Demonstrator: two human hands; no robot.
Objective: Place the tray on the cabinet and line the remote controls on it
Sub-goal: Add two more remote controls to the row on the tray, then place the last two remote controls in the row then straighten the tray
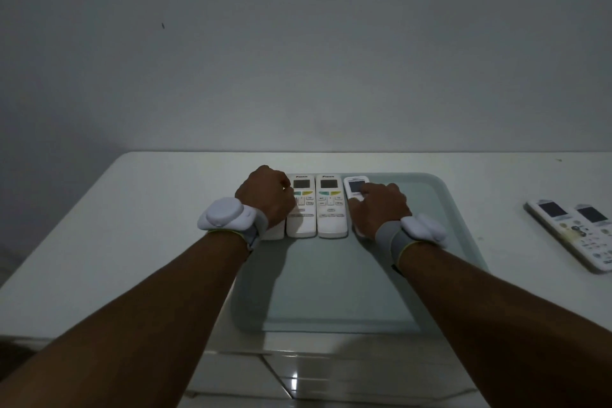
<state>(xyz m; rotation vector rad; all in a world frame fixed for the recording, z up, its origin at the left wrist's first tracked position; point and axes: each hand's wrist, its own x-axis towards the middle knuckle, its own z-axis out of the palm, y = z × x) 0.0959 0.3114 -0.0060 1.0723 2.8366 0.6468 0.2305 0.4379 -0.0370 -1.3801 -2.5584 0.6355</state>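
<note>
Worn on the head, facing forward and down, close over the left hand [265, 195] and right hand [381, 205]; wall beyond them, floor tiles nearer than the forearms.

We face a plain, dimly lit grey-white wall [298, 43] bearing one small dark speck [163, 25]; below us, glossy pale floor tiles [265, 378] catch a glint.

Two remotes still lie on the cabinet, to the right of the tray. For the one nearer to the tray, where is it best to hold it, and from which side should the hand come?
Probably the right hand from above, pinching the nearer remote across its long edges near the middle. It lies flat, screen up, touching its neighbour, so part them first.
</note>
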